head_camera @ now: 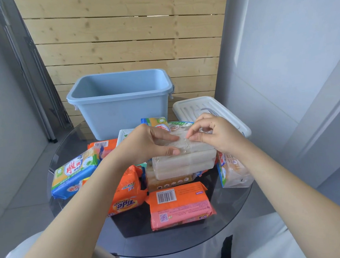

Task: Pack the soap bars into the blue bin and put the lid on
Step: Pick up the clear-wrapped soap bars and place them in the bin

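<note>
Your left hand (146,145) wraps round the clear soap pack (184,160) to keep it steady. Your right hand (216,134) pinches its plastic wrap on top. Behind the pack, the blue bin (122,104) looks empty; the lid (210,113) waits beside it.

You are looking down on a round dark glass table (229,215) in the lower middle of the frame. At its far edge stands the blue bin (120,104), open-topped. To the right of the bin lies the white lid (208,109), flat on the glass. Wrapped soap packs crowd the centre: a blue and green pack (73,175) at the left, an orange Tide pack (127,191) near the middle, an orange and pink pack (181,205) nearest you, and a pale pack (233,170) at the right.
</note>
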Demonstrator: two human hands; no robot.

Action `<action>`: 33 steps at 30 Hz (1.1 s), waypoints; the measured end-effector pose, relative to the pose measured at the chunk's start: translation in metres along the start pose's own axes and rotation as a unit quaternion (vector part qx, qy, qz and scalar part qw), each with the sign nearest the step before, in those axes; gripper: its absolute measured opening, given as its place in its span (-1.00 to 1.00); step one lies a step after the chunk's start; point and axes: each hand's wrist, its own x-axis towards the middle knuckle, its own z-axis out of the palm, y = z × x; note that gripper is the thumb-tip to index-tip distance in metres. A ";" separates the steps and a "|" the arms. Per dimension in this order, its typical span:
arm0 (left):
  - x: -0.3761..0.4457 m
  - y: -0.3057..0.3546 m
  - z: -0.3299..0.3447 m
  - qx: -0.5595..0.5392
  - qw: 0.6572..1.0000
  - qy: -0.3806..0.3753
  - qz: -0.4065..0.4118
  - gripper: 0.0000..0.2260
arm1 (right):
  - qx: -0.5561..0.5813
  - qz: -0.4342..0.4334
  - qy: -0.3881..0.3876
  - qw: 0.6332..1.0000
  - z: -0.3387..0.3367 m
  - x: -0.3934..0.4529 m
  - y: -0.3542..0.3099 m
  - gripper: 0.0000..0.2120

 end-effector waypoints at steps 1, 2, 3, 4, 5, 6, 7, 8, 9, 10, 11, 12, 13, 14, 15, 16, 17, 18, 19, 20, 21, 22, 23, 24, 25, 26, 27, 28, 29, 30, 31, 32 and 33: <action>0.001 -0.001 -0.001 -0.009 1.000 -0.001 -0.001 -0.65 | -0.007 0.002 -0.004 1.000 -0.001 0.000 -0.001 -0.91; 0.002 -0.001 -0.002 -0.016 1.000 -0.001 -0.001 -0.66 | -0.016 0.005 -0.003 1.000 -0.003 -0.001 -0.002 -0.96; 0.003 -0.002 -0.002 -0.021 1.000 -0.001 0.000 -0.66 | -0.025 0.007 -0.003 1.000 -0.005 -0.002 -0.002 -0.97; 0.003 -0.003 -0.002 -0.024 1.000 -0.002 0.002 -0.66 | -0.035 0.007 -0.007 0.999 -0.007 -0.003 -0.002 -0.90; 0.003 -0.004 -0.002 -0.022 1.000 -0.003 0.005 -0.66 | -0.047 0.008 -0.018 0.999 -0.010 -0.006 -0.002 -0.83; 0.003 -0.005 -0.002 -0.016 1.000 -0.003 0.009 -0.66 | -0.060 0.006 -0.034 0.998 -0.013 -0.008 -0.001 -0.78; 0.003 -0.005 -0.001 -0.007 1.000 -0.003 0.015 -0.66 | -0.071 0.004 -0.052 0.996 -0.015 -0.010 -0.001 -0.74; 0.002 -0.005 -0.001 0.003 1.000 -0.003 0.024 -0.64 | -0.082 0.002 -0.067 0.994 -0.017 -0.012 0.000 -0.71; 0.001 -0.005 -0.001 0.013 0.999 -0.002 0.032 -0.62 | -0.092 -0.001 -0.077 0.993 -0.019 -0.013 0.001 -0.68; 0.000 -0.005 -0.001 0.020 0.999 -0.004 0.037 -0.57 | -0.100 -0.003 -0.082 0.992 -0.020 -0.013 0.003 -0.66; -0.001 -0.005 -0.002 0.025 0.999 -0.010 0.039 -0.51 | -0.100 -0.002 -0.084 0.991 -0.020 -0.012 0.004 -0.65; -0.001 -0.005 -0.002 0.029 0.999 -0.017 0.038 -0.46 | -0.092 0.002 -0.084 0.992 -0.020 -0.012 0.005 -0.65; -0.002 -0.006 -0.001 0.032 0.999 -0.019 0.038 -0.45 | -0.079 0.008 -0.084 0.993 -0.019 -0.011 0.006 -0.66; -0.002 -0.006 0.000 0.031 0.999 -0.014 0.039 -0.49 | -0.068 0.011 -0.086 0.994 -0.019 -0.010 0.006 -0.67; -0.002 -0.007 0.001 0.027 0.999 -0.004 0.041 -0.54 | -0.059 0.013 -0.087 0.994 -0.018 -0.009 0.005 -0.69; -0.002 -0.007 0.001 0.018 0.999 0.004 0.041 -0.59 | -0.052 0.015 -0.089 0.995 -0.019 -0.008 0.004 -0.70; -0.001 -0.006 0.001 0.004 0.999 0.006 0.038 -0.62 | -0.043 0.019 -0.090 0.995 -0.019 -0.007 0.003 -0.71; -0.001 -0.006 0.000 -0.014 0.999 0.004 0.035 -0.64 | -0.035 0.021 -0.091 0.995 -0.020 -0.006 0.000 -0.73; -0.001 -0.005 -0.004 -0.033 0.999 -0.001 0.033 -0.64 | -0.027 0.020 -0.090 0.995 -0.021 -0.004 -0.004 -0.75; 0.000 -0.004 -0.009 -0.051 0.998 -0.006 0.032 -0.64 | -0.023 0.016 -0.088 0.996 -0.022 -0.002 -0.008 -0.76; 0.000 -0.003 -0.015 -0.065 0.997 -0.010 0.030 -0.64 | -0.017 0.013 -0.086 0.996 -0.023 0.001 -0.013 -0.77; 0.001 -0.002 -0.021 -0.075 0.997 -0.011 0.029 -0.64 | -0.011 0.010 -0.084 0.996 -0.024 0.004 -0.018 -0.78; 0.003 -0.001 -0.029 -0.076 0.997 -0.010 0.031 -0.64 | -0.006 0.007 -0.083 0.997 -0.025 0.009 -0.023 -0.78; 0.005 -0.001 -0.038 -0.073 0.997 -0.008 0.032 -0.64 | -0.005 0.005 -0.083 0.997 -0.026 0.016 -0.029 -0.76; 0.008 -0.001 -0.048 -0.069 0.997 -0.006 0.035 -0.63 | -0.005 0.002 -0.085 0.996 -0.028 0.023 -0.035 -0.73; 0.011 0.001 -0.058 -0.066 0.997 -0.007 0.039 -0.62 | -0.002 -0.005 -0.087 0.996 -0.030 0.031 -0.042 -0.72; 0.014 0.003 -0.070 -0.063 0.997 -0.007 0.044 -0.62 | 0.005 -0.014 -0.091 0.996 -0.032 0.041 -0.050 -0.73; 0.018 0.005 -0.083 -0.065 0.997 -0.005 0.052 -0.64 | 0.008 -0.025 -0.095 0.995 -0.034 0.052 -0.058 -0.75; 0.024 0.007 -0.099 -0.069 0.996 -0.004 0.063 -0.68 | 0.012 -0.035 -0.095 0.995 -0.036 0.066 -0.066 -0.76; 0.029 0.009 -0.112 -0.075 0.995 -0.007 0.071 -0.72 | 0.015 -0.039 -0.093 0.995 -0.038 0.078 -0.073 -0.77; 0.035 0.011 -0.127 -0.077 0.994 -0.007 0.076 -0.74 | 0.012 -0.045 -0.086 0.995 -0.039 0.091 -0.081 -0.78; 0.042 0.012 -0.144 -0.075 0.994 -0.004 0.080 -0.74 | 0.005 -0.052 -0.075 0.996 -0.041 0.107 -0.089 -0.80; 0.049 0.013 -0.158 -0.071 0.994 -0.001 0.080 -0.72 | -0.001 -0.057 -0.064 0.996 -0.042 0.121 -0.094 -0.83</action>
